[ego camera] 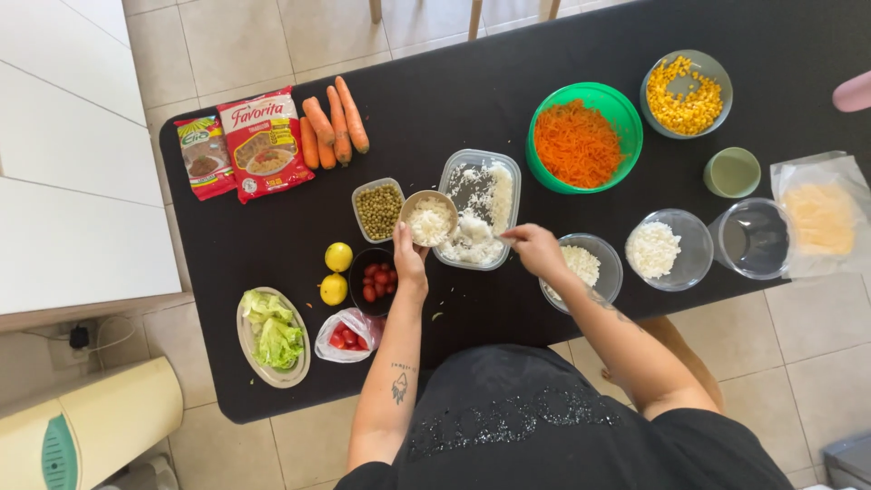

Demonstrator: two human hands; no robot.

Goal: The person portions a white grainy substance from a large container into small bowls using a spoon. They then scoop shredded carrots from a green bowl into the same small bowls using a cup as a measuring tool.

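Gripping the small bowl [429, 220] tilted against the rice container [478, 210], the left hand [408, 257] should steady it while the right hand [535, 248], pinched closed, scoops.

A black surface [272, 381] stood on a tiled floor [817, 336]. On its left end lay two food packets [245, 145], four carrots [331, 122], two lemons [336, 272], a plate of lettuce [272, 338] and a bag of tomatoes [347, 336]. Toward the middle sat a tub of peas [377, 210], a dark bowl of cherry tomatoes [374, 281] and a clear tub of rice [481, 213]. Further right were a green bowl of grated carrot [583, 136], a bowl of corn [686, 93], a green cup [731, 172], three glass bowls [670, 249] and a bagged yellow item [821, 216].
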